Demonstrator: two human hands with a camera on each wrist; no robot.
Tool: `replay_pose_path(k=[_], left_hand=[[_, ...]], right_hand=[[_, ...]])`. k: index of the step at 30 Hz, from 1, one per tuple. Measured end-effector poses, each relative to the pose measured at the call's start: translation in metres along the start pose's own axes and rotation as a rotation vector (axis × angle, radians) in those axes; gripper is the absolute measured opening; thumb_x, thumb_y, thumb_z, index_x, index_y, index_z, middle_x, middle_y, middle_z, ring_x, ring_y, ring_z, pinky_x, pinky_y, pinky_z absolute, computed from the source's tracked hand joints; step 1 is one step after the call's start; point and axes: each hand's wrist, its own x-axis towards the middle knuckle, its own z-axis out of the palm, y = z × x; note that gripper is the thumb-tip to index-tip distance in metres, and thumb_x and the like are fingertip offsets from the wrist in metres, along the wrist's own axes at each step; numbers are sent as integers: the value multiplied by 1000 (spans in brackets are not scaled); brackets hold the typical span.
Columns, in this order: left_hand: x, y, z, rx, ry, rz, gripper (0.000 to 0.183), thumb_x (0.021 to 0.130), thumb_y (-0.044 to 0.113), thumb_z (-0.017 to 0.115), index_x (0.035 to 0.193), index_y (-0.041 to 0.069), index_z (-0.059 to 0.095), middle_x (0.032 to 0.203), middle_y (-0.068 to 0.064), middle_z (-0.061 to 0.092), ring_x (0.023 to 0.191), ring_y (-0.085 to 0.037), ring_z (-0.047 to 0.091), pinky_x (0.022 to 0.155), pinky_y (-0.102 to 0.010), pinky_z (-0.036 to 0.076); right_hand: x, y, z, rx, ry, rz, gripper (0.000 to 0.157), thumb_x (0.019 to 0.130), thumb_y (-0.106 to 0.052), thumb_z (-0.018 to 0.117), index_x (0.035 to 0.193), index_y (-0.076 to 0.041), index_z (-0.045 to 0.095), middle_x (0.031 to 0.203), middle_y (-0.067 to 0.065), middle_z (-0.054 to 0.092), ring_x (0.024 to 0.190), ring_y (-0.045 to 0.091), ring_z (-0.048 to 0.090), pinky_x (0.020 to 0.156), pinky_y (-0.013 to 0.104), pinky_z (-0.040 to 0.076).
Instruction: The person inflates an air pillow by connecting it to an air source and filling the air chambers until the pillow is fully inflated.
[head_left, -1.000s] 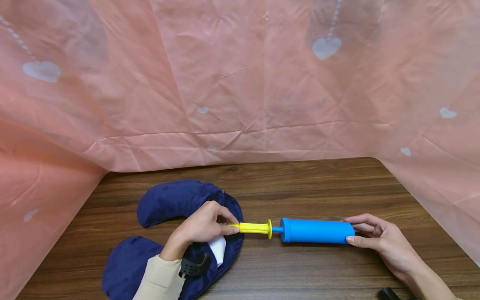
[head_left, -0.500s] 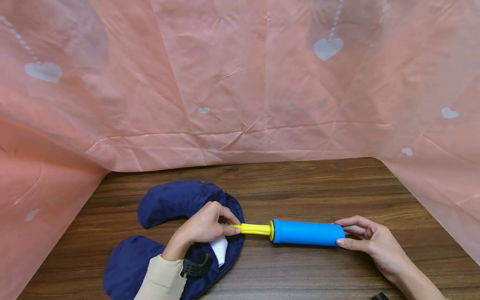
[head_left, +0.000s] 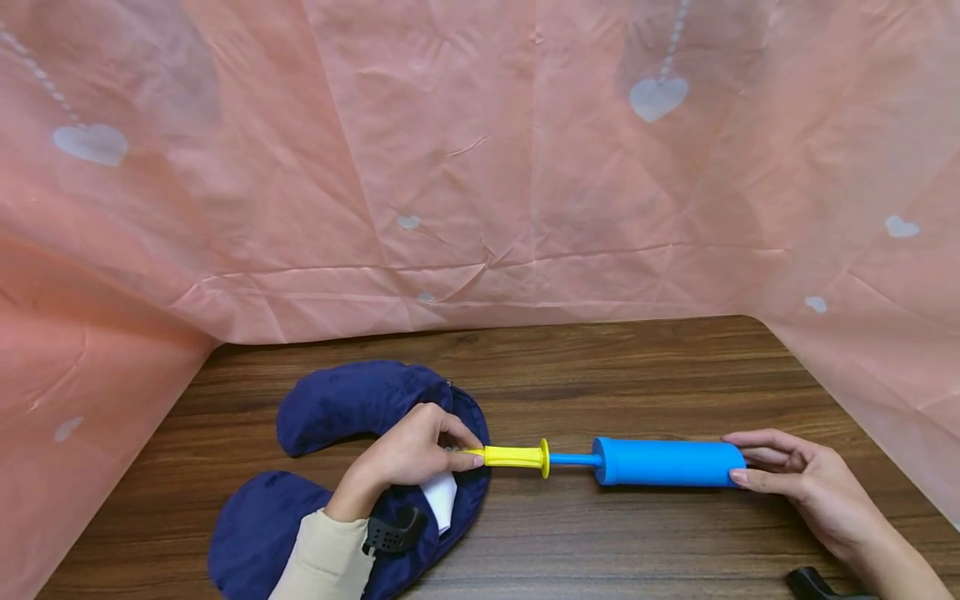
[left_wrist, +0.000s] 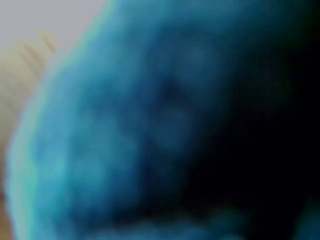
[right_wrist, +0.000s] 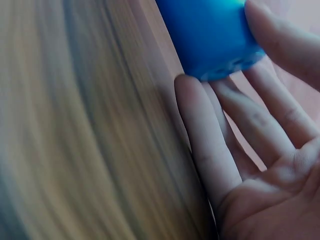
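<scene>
A hand pump lies level in front of me, its blue barrel (head_left: 671, 462) to the right and its yellow handle/nozzle piece (head_left: 517, 457) to the left, joined by a blue rod (head_left: 573, 459) that shows between them. My left hand (head_left: 416, 446) pinches the yellow end over the navy U-shaped neck pillow (head_left: 360, 404). Under that hand a white piece (head_left: 440, 500) sticks out at the pillow's opening. My right hand (head_left: 798, 479) holds the barrel's right end with thumb and fingertips; the right wrist view shows the blue barrel (right_wrist: 212, 37) between them. The left wrist view is blurred dark blue.
The pillow rests on a brown wood-grain table (head_left: 600, 375). A pink curtain (head_left: 480, 167) with white hearts hangs around the back and both sides. A black wrist strap (head_left: 393, 531) sits on the left wrist.
The right hand first pushed the barrel left until the rod was hidden, then drew it right, so more rod shows now than a second ago. The left hand has stayed almost still.
</scene>
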Motion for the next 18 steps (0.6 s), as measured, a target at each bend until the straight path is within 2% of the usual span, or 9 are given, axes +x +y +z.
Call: replay_pose_path(k=[11, 15, 18], left_hand=[[-1, 0, 1, -23, -1, -13, 5, 94, 17, 84, 96, 19, 88, 93, 5, 82, 70, -7, 59, 62, -20, 42], [-1, -1, 2, -30, -3, -14, 5, 94, 17, 84, 96, 18, 88, 91, 5, 82, 68, -8, 58, 60, -20, 41], [-1, -1, 1, -31, -4, -15, 5, 94, 17, 84, 96, 18, 88, 90, 6, 81, 66, -8, 57, 60, -20, 41]], right_hand=[[-14, 12, -48, -4, 57, 27, 49, 103, 9, 61, 134, -25, 76, 117, -22, 79, 106, -8, 68, 78, 17, 52], [-19, 15, -59, 5, 66, 15, 53, 103, 11, 59, 132, -30, 77, 118, -24, 78, 104, -7, 68, 77, 17, 52], [-20, 18, -63, -8, 66, 2, 52, 103, 11, 59, 134, -28, 76, 119, -24, 78, 105, -7, 68, 77, 17, 52]])
